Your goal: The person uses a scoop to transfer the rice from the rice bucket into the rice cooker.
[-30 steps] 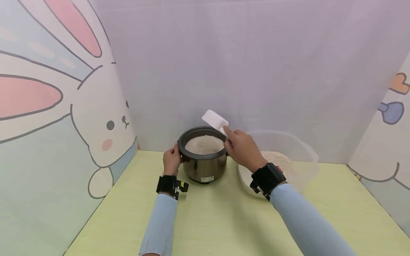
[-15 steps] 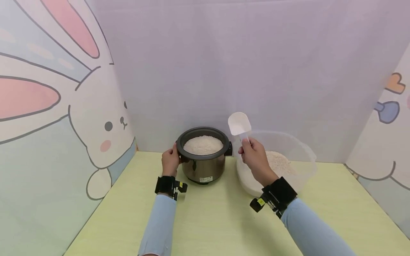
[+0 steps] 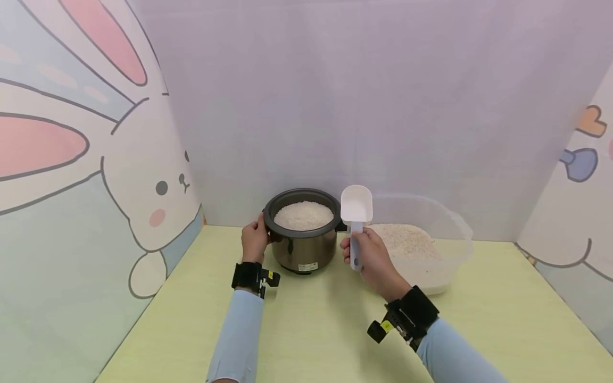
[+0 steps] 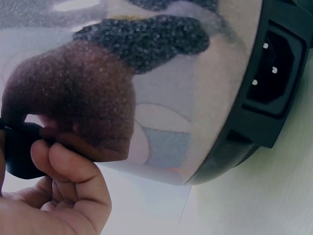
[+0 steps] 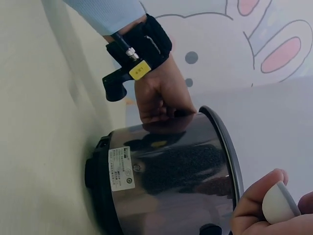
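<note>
A rice cooker (image 3: pixel 306 250) with no lid on it stands on the table, rice (image 3: pixel 304 215) heaped inside. My left hand (image 3: pixel 254 239) grips the cooker's black side handle (image 4: pixel 22 152), fingers curled under it in the left wrist view. In my right hand (image 3: pixel 375 260) is a white scoop (image 3: pixel 356 205), its handle pinched between thumb and fingers, its bowl upright and bare inside. The scoop is just right of the cooker, overlapping the left side of a clear plastic tub (image 3: pixel 462 234). More rice (image 3: pixel 404 240) lies in that tub.
A pale yellow-green table (image 3: pixel 306 324) carries the cooker and tub. Behind it hangs a plain lilac cloth (image 3: pixel 287 106). A rabbit-printed panel (image 3: pixel 139 213) borders the left, and another printed panel (image 3: pixel 565 213) the right. The cooker's power socket (image 4: pixel 275 68) faces the left wrist camera.
My right hand has swung the scoop from tipped over the cooker to upright at its right, then lowered it toward the tub. My left hand stays on the handle.
</note>
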The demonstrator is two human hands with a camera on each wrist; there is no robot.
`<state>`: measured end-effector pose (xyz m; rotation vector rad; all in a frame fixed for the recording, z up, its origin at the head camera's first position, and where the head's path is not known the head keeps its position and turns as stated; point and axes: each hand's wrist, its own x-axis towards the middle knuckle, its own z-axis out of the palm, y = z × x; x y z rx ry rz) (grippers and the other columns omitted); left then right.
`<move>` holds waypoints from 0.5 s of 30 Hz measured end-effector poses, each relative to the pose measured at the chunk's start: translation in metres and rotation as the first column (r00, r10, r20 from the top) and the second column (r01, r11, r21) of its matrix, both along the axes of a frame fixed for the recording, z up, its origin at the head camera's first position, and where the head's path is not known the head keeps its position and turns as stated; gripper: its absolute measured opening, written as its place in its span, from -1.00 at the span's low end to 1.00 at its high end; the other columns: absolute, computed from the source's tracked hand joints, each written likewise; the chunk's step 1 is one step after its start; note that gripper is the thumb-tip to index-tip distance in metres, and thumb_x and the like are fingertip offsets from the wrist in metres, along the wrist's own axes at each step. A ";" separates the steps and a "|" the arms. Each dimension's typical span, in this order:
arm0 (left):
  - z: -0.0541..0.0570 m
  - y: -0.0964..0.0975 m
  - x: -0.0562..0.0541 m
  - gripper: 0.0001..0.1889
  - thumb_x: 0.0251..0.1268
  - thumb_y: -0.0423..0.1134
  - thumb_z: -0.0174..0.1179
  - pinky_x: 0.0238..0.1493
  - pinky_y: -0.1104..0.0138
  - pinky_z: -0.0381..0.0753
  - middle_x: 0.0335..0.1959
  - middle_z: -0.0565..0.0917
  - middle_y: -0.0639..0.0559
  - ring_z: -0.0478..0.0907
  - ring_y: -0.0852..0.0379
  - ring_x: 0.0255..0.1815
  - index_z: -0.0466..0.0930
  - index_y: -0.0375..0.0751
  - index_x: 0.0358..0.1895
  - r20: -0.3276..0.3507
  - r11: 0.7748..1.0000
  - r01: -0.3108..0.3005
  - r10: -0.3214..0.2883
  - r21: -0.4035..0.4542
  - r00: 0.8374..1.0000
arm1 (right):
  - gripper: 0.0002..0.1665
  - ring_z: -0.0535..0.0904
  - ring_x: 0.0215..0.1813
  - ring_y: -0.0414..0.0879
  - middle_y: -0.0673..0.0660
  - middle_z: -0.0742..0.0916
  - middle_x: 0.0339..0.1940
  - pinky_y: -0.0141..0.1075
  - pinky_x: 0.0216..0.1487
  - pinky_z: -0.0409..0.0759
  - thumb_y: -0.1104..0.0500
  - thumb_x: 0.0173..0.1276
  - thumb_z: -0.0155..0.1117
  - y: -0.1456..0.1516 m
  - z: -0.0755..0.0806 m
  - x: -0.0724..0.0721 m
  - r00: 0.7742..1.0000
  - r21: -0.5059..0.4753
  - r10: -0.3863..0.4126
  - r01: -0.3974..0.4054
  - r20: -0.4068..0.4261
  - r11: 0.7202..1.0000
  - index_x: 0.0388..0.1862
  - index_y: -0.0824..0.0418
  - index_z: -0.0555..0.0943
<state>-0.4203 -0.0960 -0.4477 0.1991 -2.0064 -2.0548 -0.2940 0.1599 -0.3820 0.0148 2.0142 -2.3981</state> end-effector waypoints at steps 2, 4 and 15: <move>0.000 0.000 0.000 -0.49 0.62 0.10 0.03 -0.40 0.29 0.66 -0.57 0.48 0.00 0.53 0.19 -0.60 0.51 -0.25 -0.45 -0.002 1.000 0.000 0.000 0.001 1.000 | -0.64 0.50 -0.31 -0.11 0.11 0.59 -0.29 -0.33 -0.27 0.57 0.17 0.66 -0.26 -0.003 -0.004 0.003 1.000 -0.005 -0.002 0.002 0.012 1.000 0.27 0.36 0.20; 0.000 0.001 0.000 -0.48 0.62 0.10 0.03 -0.40 0.31 0.66 -0.55 0.49 -0.01 0.55 0.19 -0.59 0.52 -0.25 -0.44 -0.001 1.000 0.003 -0.003 0.001 1.000 | -0.65 0.49 -0.31 -0.10 0.12 0.59 -0.29 -0.32 -0.26 0.57 0.19 0.61 -0.24 -0.005 -0.007 0.006 1.000 -0.008 0.005 -0.005 0.022 1.000 0.26 0.34 0.20; 0.001 0.000 0.000 -0.48 0.62 0.09 0.02 -0.38 0.28 0.66 -0.55 0.49 0.00 0.54 0.19 -0.60 0.52 -0.28 -0.42 0.006 1.000 0.009 -0.009 0.000 1.000 | -0.71 0.45 -0.37 -0.10 0.12 0.56 -0.35 -0.33 -0.33 0.54 0.29 0.47 -0.19 -0.019 -0.033 0.023 0.994 -0.083 0.087 -0.082 0.063 0.993 0.13 0.29 0.21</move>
